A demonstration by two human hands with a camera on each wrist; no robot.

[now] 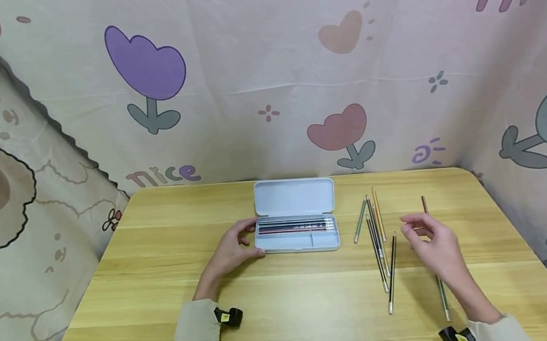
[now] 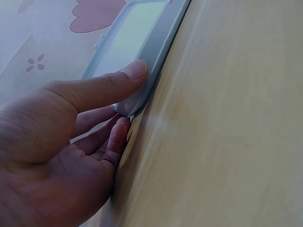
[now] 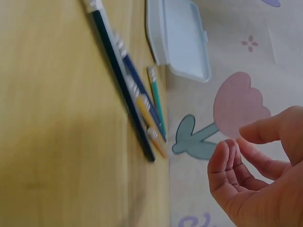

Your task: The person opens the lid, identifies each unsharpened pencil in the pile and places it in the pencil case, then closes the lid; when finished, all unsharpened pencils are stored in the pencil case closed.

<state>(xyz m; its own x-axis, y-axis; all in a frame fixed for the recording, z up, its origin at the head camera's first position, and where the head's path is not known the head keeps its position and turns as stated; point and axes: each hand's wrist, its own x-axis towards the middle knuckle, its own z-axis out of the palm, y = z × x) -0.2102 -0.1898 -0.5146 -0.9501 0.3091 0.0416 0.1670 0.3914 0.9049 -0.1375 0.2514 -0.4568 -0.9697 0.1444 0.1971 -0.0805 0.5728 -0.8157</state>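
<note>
A light blue pencil case (image 1: 294,196) lies on the table with its lid raised at the back. Several pencils (image 1: 290,227) lie side by side in its long compartment; the front compartments look bare. My left hand (image 1: 231,249) grips the case at its left end, the thumb (image 2: 113,87) on one side and the fingers on the other. My right hand (image 1: 436,245) is in the air right of the loose pencils (image 1: 376,237), fingers bent and holding nothing. Beneath that hand, a single pencil (image 1: 442,297) lies on the table, partly hidden by it.
The loose pencils spread between the case and my right hand, some crossing, with one dark pencil (image 1: 392,275) nearer me. The wooden table (image 1: 295,314) ends at the back against a printed cloth (image 1: 242,73), which also hangs at both sides.
</note>
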